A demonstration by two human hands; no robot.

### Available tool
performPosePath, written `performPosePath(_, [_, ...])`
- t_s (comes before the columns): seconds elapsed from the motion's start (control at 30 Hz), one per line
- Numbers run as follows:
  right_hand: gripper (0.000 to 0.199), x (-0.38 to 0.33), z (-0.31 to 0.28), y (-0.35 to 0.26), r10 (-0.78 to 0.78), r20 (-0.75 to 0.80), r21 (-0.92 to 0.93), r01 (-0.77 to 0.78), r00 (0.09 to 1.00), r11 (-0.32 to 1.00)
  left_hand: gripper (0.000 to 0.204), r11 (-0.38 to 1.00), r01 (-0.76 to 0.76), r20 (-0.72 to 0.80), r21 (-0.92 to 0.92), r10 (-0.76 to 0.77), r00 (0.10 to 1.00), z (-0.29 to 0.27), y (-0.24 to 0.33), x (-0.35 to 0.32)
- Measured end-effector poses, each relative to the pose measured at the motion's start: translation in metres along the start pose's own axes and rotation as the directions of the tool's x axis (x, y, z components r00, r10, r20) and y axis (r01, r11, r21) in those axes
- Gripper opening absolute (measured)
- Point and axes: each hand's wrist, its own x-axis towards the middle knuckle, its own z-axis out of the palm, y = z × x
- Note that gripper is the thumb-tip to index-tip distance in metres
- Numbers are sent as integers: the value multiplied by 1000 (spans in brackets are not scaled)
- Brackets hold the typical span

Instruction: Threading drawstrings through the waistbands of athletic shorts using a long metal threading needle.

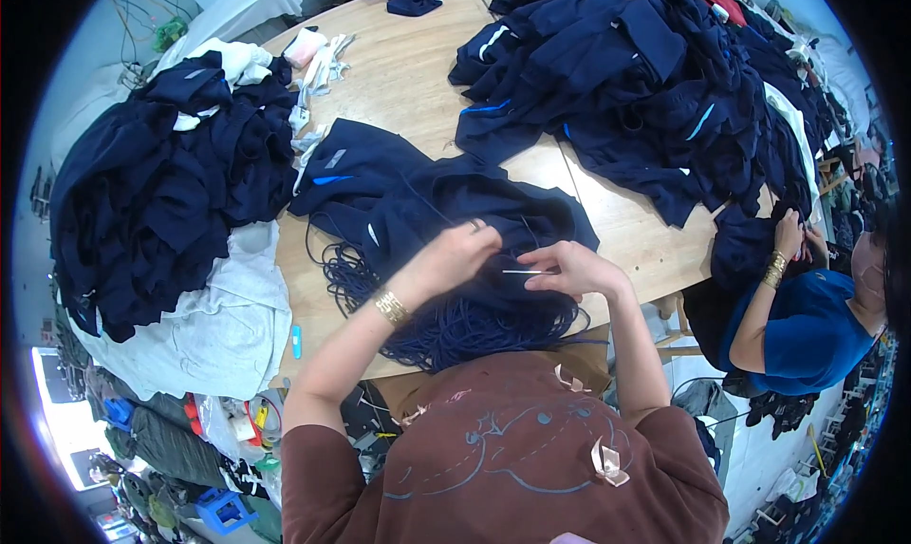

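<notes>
The right hand (569, 267) pinched a thin metal threader (520, 272), its tip pointing left toward the left hand (457, 253), whose fingers closed on a fold of the navy garment (455, 202) lying on the table (418, 79) before the person. Below the hands lay a loose heap of navy cord (474, 321). The threader looked lightly held, so it could have slipped out of the fabric channel; the cord could also have snagged in its own tangle. A co-worker's hand (788, 233) worked at the big pile (645, 79), well apart.
</notes>
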Motion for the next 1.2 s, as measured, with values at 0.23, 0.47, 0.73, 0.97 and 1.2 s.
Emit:
performPosePath(0.23, [25, 6, 7, 32, -205, -692, -130, 160, 692, 979, 26, 548, 608, -579, 574, -254, 775, -15, -42, 4])
performPosePath(0.47, [47, 27, 28, 95, 115, -834, 92, -70, 539, 993, 41, 639, 709, -420, 299, -579, 699, -16, -80, -1])
performPosePath(0.73, [46, 39, 36, 107, 140, -804, 188, 24, 577, 982, 33, 639, 757, -313, 140, -697, 646, -10, -86, -5])
performPosePath(0.97, [33, 50, 37, 119, 180, -833, 233, 36, 523, 972, 7, 965, 182, -529, 190, -55, 847, -5, -32, 16])
performPosePath(1.2, [26, 44, 30, 106, 189, -840, 255, 62, 508, 965, 14, 686, 416, -352, 596, -242, 904, -4, -29, -6])
